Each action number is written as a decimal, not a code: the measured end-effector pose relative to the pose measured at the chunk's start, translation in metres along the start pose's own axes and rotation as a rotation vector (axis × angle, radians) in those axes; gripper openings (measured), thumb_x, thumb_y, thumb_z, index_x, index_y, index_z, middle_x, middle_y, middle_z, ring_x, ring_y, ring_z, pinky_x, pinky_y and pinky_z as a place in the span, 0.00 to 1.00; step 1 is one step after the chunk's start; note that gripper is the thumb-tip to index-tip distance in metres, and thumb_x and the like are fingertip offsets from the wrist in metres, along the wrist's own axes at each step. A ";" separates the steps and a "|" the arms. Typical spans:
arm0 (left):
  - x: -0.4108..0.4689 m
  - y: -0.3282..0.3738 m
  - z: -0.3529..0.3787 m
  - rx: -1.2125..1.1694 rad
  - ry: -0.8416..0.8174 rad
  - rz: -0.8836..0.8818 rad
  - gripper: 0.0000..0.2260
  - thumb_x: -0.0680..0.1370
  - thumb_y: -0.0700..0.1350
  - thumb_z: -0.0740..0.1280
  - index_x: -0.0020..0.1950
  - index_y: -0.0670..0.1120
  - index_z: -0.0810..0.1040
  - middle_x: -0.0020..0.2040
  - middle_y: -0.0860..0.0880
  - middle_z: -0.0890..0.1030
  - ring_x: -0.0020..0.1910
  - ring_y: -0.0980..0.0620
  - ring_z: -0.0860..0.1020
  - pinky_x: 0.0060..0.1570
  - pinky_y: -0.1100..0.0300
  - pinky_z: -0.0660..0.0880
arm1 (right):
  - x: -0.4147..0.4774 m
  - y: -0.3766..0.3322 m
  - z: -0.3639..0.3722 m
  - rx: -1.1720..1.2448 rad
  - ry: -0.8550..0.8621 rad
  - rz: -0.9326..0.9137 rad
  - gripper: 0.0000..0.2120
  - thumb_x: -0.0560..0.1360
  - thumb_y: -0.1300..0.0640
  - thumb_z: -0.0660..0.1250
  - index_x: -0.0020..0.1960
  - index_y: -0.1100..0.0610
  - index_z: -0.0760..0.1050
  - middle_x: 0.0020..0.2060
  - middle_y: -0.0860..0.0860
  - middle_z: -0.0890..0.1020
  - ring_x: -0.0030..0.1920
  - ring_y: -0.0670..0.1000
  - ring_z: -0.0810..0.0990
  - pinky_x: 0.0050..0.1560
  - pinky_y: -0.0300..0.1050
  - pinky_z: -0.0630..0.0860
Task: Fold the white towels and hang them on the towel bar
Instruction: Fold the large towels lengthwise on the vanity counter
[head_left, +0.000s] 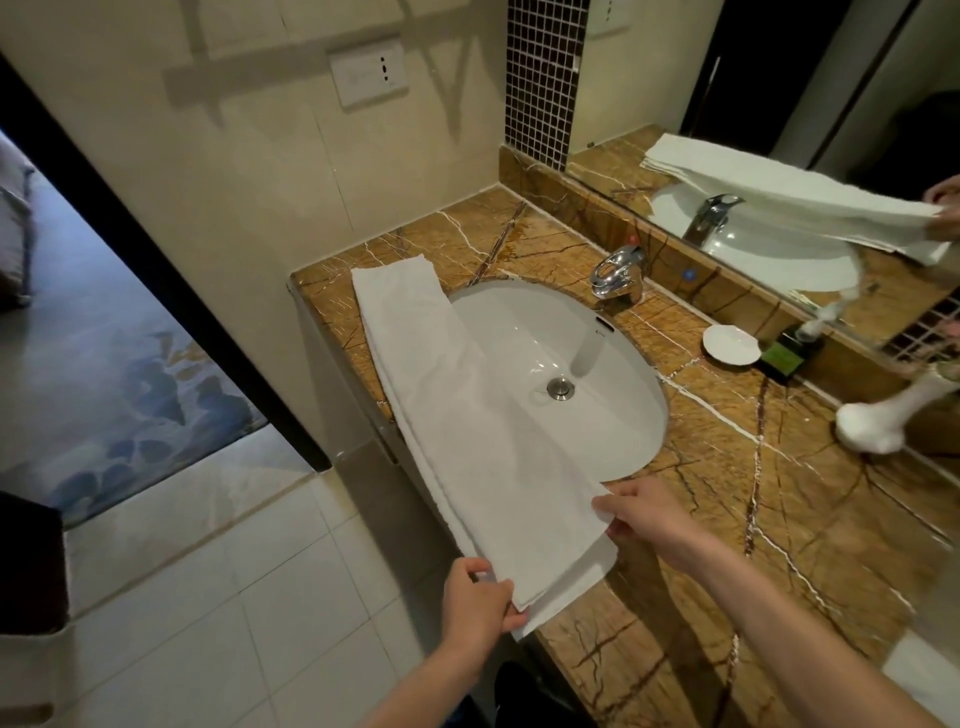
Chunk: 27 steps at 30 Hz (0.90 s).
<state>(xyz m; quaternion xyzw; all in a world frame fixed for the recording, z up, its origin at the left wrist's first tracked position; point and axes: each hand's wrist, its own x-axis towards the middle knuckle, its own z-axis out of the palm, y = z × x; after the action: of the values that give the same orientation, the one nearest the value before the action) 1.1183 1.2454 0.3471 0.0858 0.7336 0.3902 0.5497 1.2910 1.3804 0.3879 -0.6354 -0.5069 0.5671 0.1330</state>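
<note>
Across the left part of the washbasin (587, 374) lies a white towel (467, 431), folded lengthwise into a long, narrow strip. Several stacked layers show along its left edge and at the near end, where the top layer sits a little short of the one beneath. The cloth is plain and fairly flat, with a soft dip where it spans the bowl.

The left hand (475, 603) grips the near left corner, thumb on top and fingers curled underneath. The right hand (649, 519) pinches the towel's right edge near that same end, its fingertips closed on the upper layer.

The strip's long axis runs from the back left corner of the brown marble countertop (753, 519) diagonally toward the person. Its far end rests flat on the stone, and its near end juts past the counter's front edge.

A chrome faucet (618, 270) stands behind the bowl, with a small white dish (731, 344) to its right. The mirror (779, 104) above repeats the towel.
</note>
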 end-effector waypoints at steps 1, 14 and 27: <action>-0.002 -0.004 0.001 0.002 -0.001 0.009 0.10 0.74 0.30 0.63 0.50 0.42 0.70 0.45 0.38 0.79 0.37 0.44 0.81 0.34 0.55 0.81 | 0.001 0.002 0.001 0.013 0.002 0.011 0.12 0.74 0.63 0.68 0.31 0.60 0.77 0.28 0.55 0.78 0.28 0.49 0.77 0.28 0.39 0.72; -0.002 -0.018 0.008 0.138 0.060 0.126 0.09 0.67 0.35 0.72 0.42 0.40 0.73 0.27 0.42 0.80 0.25 0.50 0.77 0.30 0.61 0.74 | 0.013 0.021 0.002 -0.039 -0.002 -0.041 0.12 0.77 0.62 0.66 0.36 0.65 0.78 0.29 0.59 0.75 0.21 0.43 0.72 0.24 0.34 0.66; -0.002 -0.009 -0.001 0.062 0.002 0.107 0.09 0.69 0.26 0.68 0.39 0.38 0.72 0.31 0.38 0.78 0.31 0.44 0.79 0.30 0.59 0.77 | 0.013 0.019 -0.002 -0.199 0.029 -0.110 0.19 0.76 0.63 0.66 0.27 0.57 0.71 0.21 0.49 0.72 0.19 0.40 0.68 0.24 0.34 0.65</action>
<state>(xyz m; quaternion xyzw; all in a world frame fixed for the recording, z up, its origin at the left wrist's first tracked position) 1.1211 1.2376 0.3430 0.1416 0.7404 0.3963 0.5242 1.3002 1.3834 0.3667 -0.6249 -0.5930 0.4963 0.1075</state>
